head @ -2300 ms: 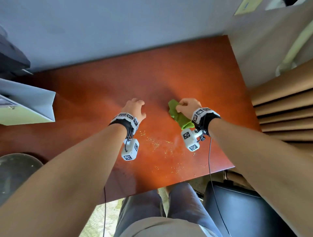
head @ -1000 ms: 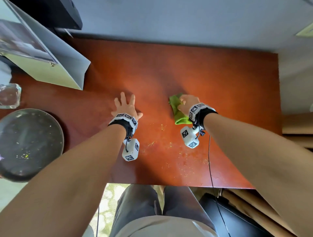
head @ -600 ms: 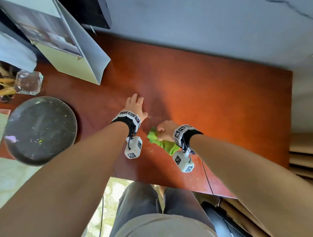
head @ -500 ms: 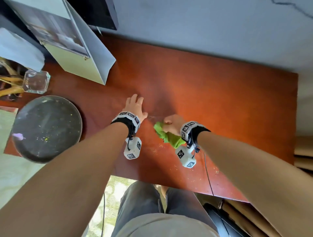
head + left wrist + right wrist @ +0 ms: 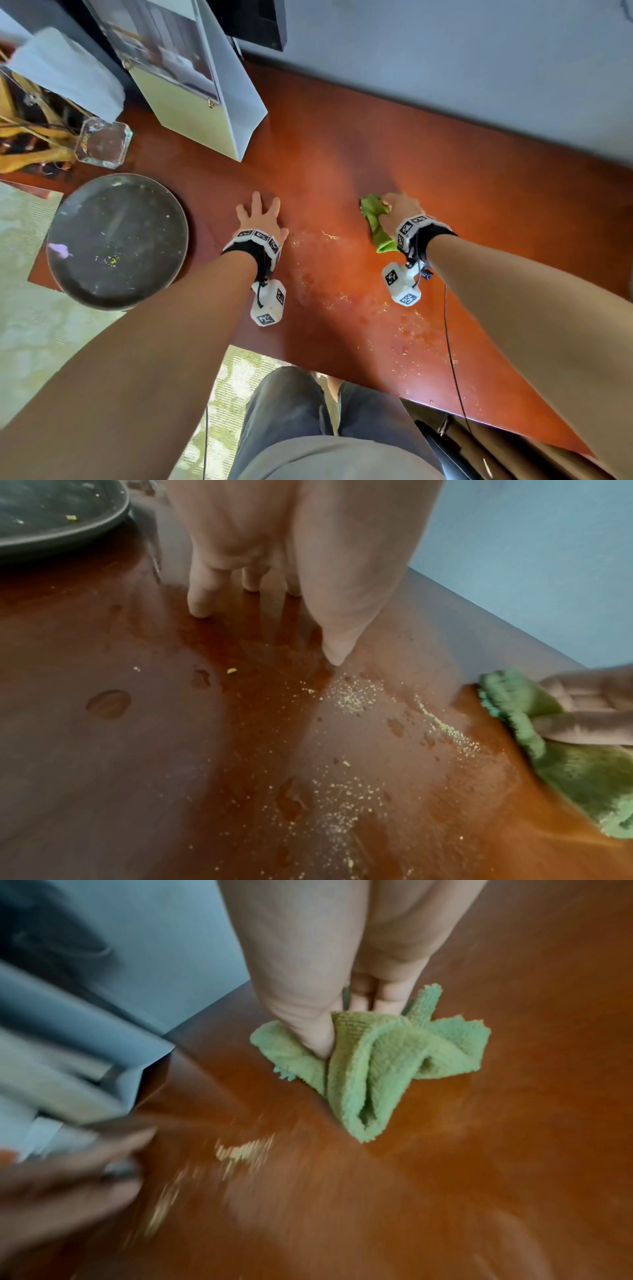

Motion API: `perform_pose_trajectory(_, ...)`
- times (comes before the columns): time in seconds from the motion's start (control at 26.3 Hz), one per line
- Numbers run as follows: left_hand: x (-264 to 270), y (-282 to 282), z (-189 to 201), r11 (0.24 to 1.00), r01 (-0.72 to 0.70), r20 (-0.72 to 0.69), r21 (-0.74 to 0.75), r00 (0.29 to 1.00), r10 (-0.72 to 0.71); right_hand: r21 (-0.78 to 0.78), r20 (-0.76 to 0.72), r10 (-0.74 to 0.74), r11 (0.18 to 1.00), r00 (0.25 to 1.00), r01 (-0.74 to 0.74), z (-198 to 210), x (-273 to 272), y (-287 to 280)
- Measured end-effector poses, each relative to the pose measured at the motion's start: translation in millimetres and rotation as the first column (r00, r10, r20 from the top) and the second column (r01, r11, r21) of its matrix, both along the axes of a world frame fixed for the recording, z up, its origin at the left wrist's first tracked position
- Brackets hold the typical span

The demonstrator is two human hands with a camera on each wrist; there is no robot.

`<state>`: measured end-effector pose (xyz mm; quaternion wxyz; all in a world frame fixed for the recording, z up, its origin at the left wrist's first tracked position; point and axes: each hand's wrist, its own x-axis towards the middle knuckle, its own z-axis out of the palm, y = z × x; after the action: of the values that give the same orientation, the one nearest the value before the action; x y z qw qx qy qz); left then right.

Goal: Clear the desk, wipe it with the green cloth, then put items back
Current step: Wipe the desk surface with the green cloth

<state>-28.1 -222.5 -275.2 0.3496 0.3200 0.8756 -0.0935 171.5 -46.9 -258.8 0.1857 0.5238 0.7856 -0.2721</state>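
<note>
Mid-wipe on the red-brown desk (image 5: 445, 164), judging by the scene. Right hand (image 5: 399, 212), right of centre in the head view, clenched round the bunched green cloth (image 5: 373, 219) and pressing it to the wood; in the right wrist view, thumb dug into a fold of the green cloth (image 5: 369, 1064), other fingers curled behind it, probably so the wad keeps together under a sideways stroke. Left hand (image 5: 260, 219) at frame centre, fingers spread flat on the desk, grasping nothing; likely planted there as a brace for the lean forward.

Between and below the hands, toward the lower middle of the frame, a scatter of yellow-green crumbs (image 5: 329, 236) and small wet spots (image 5: 108, 704): that patch not yet wiped. Cloth close beside the crumbs, at their right.

At the left edge, a dark round plate (image 5: 116, 240) with a few crumbs on it, overhanging the desk corner. In the upper left, a glass block (image 5: 102, 142) and a white paper bag (image 5: 205, 85): presumably moved aside for the wiping, return to place not yet due.
</note>
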Motion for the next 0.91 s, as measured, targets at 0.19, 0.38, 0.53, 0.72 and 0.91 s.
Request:
perform_pose_trajectory(0.19,-4,-4,2,0.999,0.022,0.007,0.027,1.000,-0.022,-0.108,-0.085,0.431,0.892,0.898,-0.438,3,-23,-72)
perform_pose_trajectory(0.38,-21,-13,3,0.994,-0.028,-0.024,0.110,0.999,0.031,-0.216,-0.117,0.370,0.896,0.922,-0.387,2,-31,-74)
perform_pose_trajectory(0.53,-34,-17,-3,0.987,-0.123,-0.040,0.102,0.991,0.128,-0.093,-0.254,0.030,0.994,0.967,-0.056,15,-34,-39)
perform_pose_trajectory(0.72,-37,-15,-3,0.989,-0.144,-0.010,0.045,0.989,0.145,0.057,-0.077,-0.116,0.991,0.990,0.121,8,-36,17)
perform_pose_trajectory(0.91,-37,-15,2,0.991,-0.132,-0.022,0.018,0.991,0.132,0.088,0.002,0.146,0.985,0.989,-0.146,-12,-61,0)
